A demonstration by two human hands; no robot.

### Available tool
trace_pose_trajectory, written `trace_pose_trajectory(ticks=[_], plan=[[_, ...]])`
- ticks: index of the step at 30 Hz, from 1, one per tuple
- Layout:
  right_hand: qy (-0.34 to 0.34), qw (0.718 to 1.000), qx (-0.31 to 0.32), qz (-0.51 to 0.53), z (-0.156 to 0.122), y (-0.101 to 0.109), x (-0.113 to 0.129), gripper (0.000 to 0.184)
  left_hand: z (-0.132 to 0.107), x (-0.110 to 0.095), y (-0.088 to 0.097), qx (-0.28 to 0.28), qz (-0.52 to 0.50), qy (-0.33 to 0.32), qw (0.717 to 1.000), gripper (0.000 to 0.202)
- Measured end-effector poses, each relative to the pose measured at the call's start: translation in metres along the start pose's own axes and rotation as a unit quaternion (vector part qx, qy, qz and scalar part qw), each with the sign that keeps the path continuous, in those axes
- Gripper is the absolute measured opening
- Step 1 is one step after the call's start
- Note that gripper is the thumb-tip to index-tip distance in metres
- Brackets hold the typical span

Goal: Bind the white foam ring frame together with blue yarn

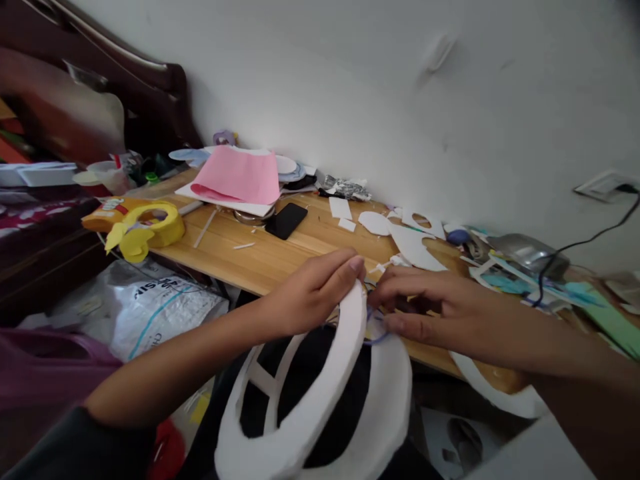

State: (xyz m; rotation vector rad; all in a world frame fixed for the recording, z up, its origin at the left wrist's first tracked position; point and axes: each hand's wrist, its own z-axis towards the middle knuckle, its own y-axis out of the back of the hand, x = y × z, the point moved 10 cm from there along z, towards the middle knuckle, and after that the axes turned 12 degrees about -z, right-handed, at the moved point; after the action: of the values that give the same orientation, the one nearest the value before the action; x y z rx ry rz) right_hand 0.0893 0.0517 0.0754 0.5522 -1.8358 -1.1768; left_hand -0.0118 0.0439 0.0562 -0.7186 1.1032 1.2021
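Note:
A white frame [345, 347], made of rounded bands joined by short crosspieces, rises from my lap in front of the table edge. At its top, my left hand [320, 290] is closed over the upper end of the front band. My right hand [430, 307] is just to the right, its fingers bent and closed at a small clear piece with a thin blue-purple rim [376, 327]. This piece sits against the frame's top, between the two bands. The right fingertips partly cover it, so its kind is unclear.
The wooden table [240, 263] carries a black phone [287, 221], pink sheet [240, 175], yellow tape roll [167, 223] and white cut-outs [413, 243]. Scraps and a black cable [565, 250] lie at right. A printed plastic bag [155, 307] is below left.

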Motion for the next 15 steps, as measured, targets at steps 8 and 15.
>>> trace_pose_trajectory(ticks=[8,15], plan=[[-0.001,0.984,-0.118,-0.137,0.017,0.023,0.024,0.013,-0.013,-0.029,0.022,-0.117,0.213,-0.161,0.957,0.03],[0.04,0.938,-0.277,-0.207,-0.009,0.028,0.064,0.014,-0.058,-0.033,0.04,-0.217,0.216,-0.259,0.916,0.037]])
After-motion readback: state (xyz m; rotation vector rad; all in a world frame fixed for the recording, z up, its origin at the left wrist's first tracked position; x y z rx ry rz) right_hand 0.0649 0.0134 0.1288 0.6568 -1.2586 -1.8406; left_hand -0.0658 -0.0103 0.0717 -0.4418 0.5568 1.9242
